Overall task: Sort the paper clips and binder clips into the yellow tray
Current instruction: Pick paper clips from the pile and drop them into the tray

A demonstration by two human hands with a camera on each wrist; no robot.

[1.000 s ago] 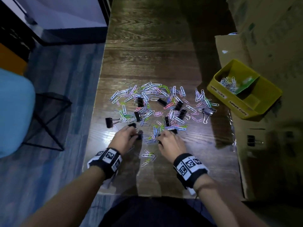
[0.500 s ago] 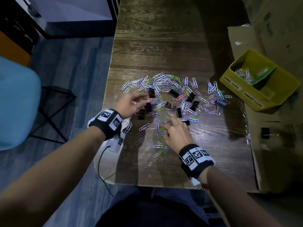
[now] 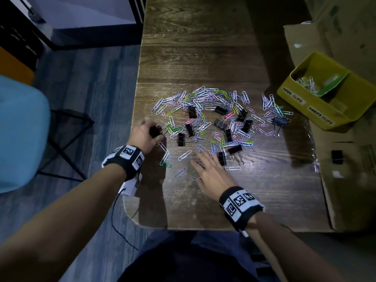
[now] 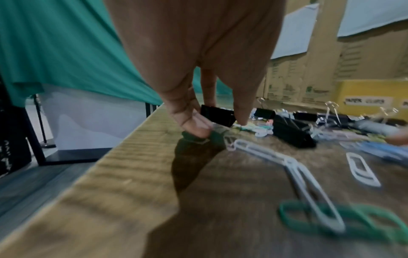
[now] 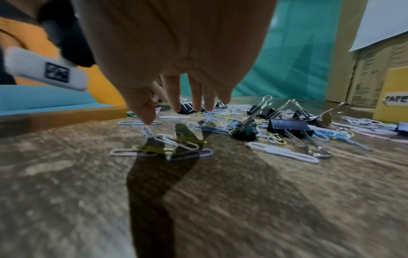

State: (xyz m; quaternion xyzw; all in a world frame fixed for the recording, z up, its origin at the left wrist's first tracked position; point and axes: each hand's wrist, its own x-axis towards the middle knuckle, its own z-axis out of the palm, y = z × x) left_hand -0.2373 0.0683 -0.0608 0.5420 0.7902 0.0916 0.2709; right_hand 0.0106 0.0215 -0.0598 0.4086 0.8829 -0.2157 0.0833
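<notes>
Coloured paper clips [image 3: 203,102] and black binder clips [image 3: 235,148] lie scattered across the wooden table [image 3: 203,47]. At the pile's left edge my left hand [image 3: 152,130] pinches one black binder clip [image 3: 155,131]. The left wrist view shows that binder clip [image 4: 217,115] between thumb and fingers of my left hand [image 4: 218,124], just above the wood. My right hand [image 3: 203,159] lies open, fingers spread over loose paper clips at the pile's near side; in the right wrist view the fingertips [image 5: 148,118] touch the table. The yellow tray [image 3: 293,96] sits far right, with paper clips [image 3: 305,83] in its left compartment.
The tray rests on flattened cardboard [image 3: 350,190] along the table's right side, where one more black binder clip [image 3: 336,157] lies. A blue chair [image 3: 20,135] stands left of the table. The table's left edge runs close by my left hand.
My left hand moved away from the near side to the pile's left edge and now pinches a binder clip. My right hand uncurled and spread flat over the near paper clips.
</notes>
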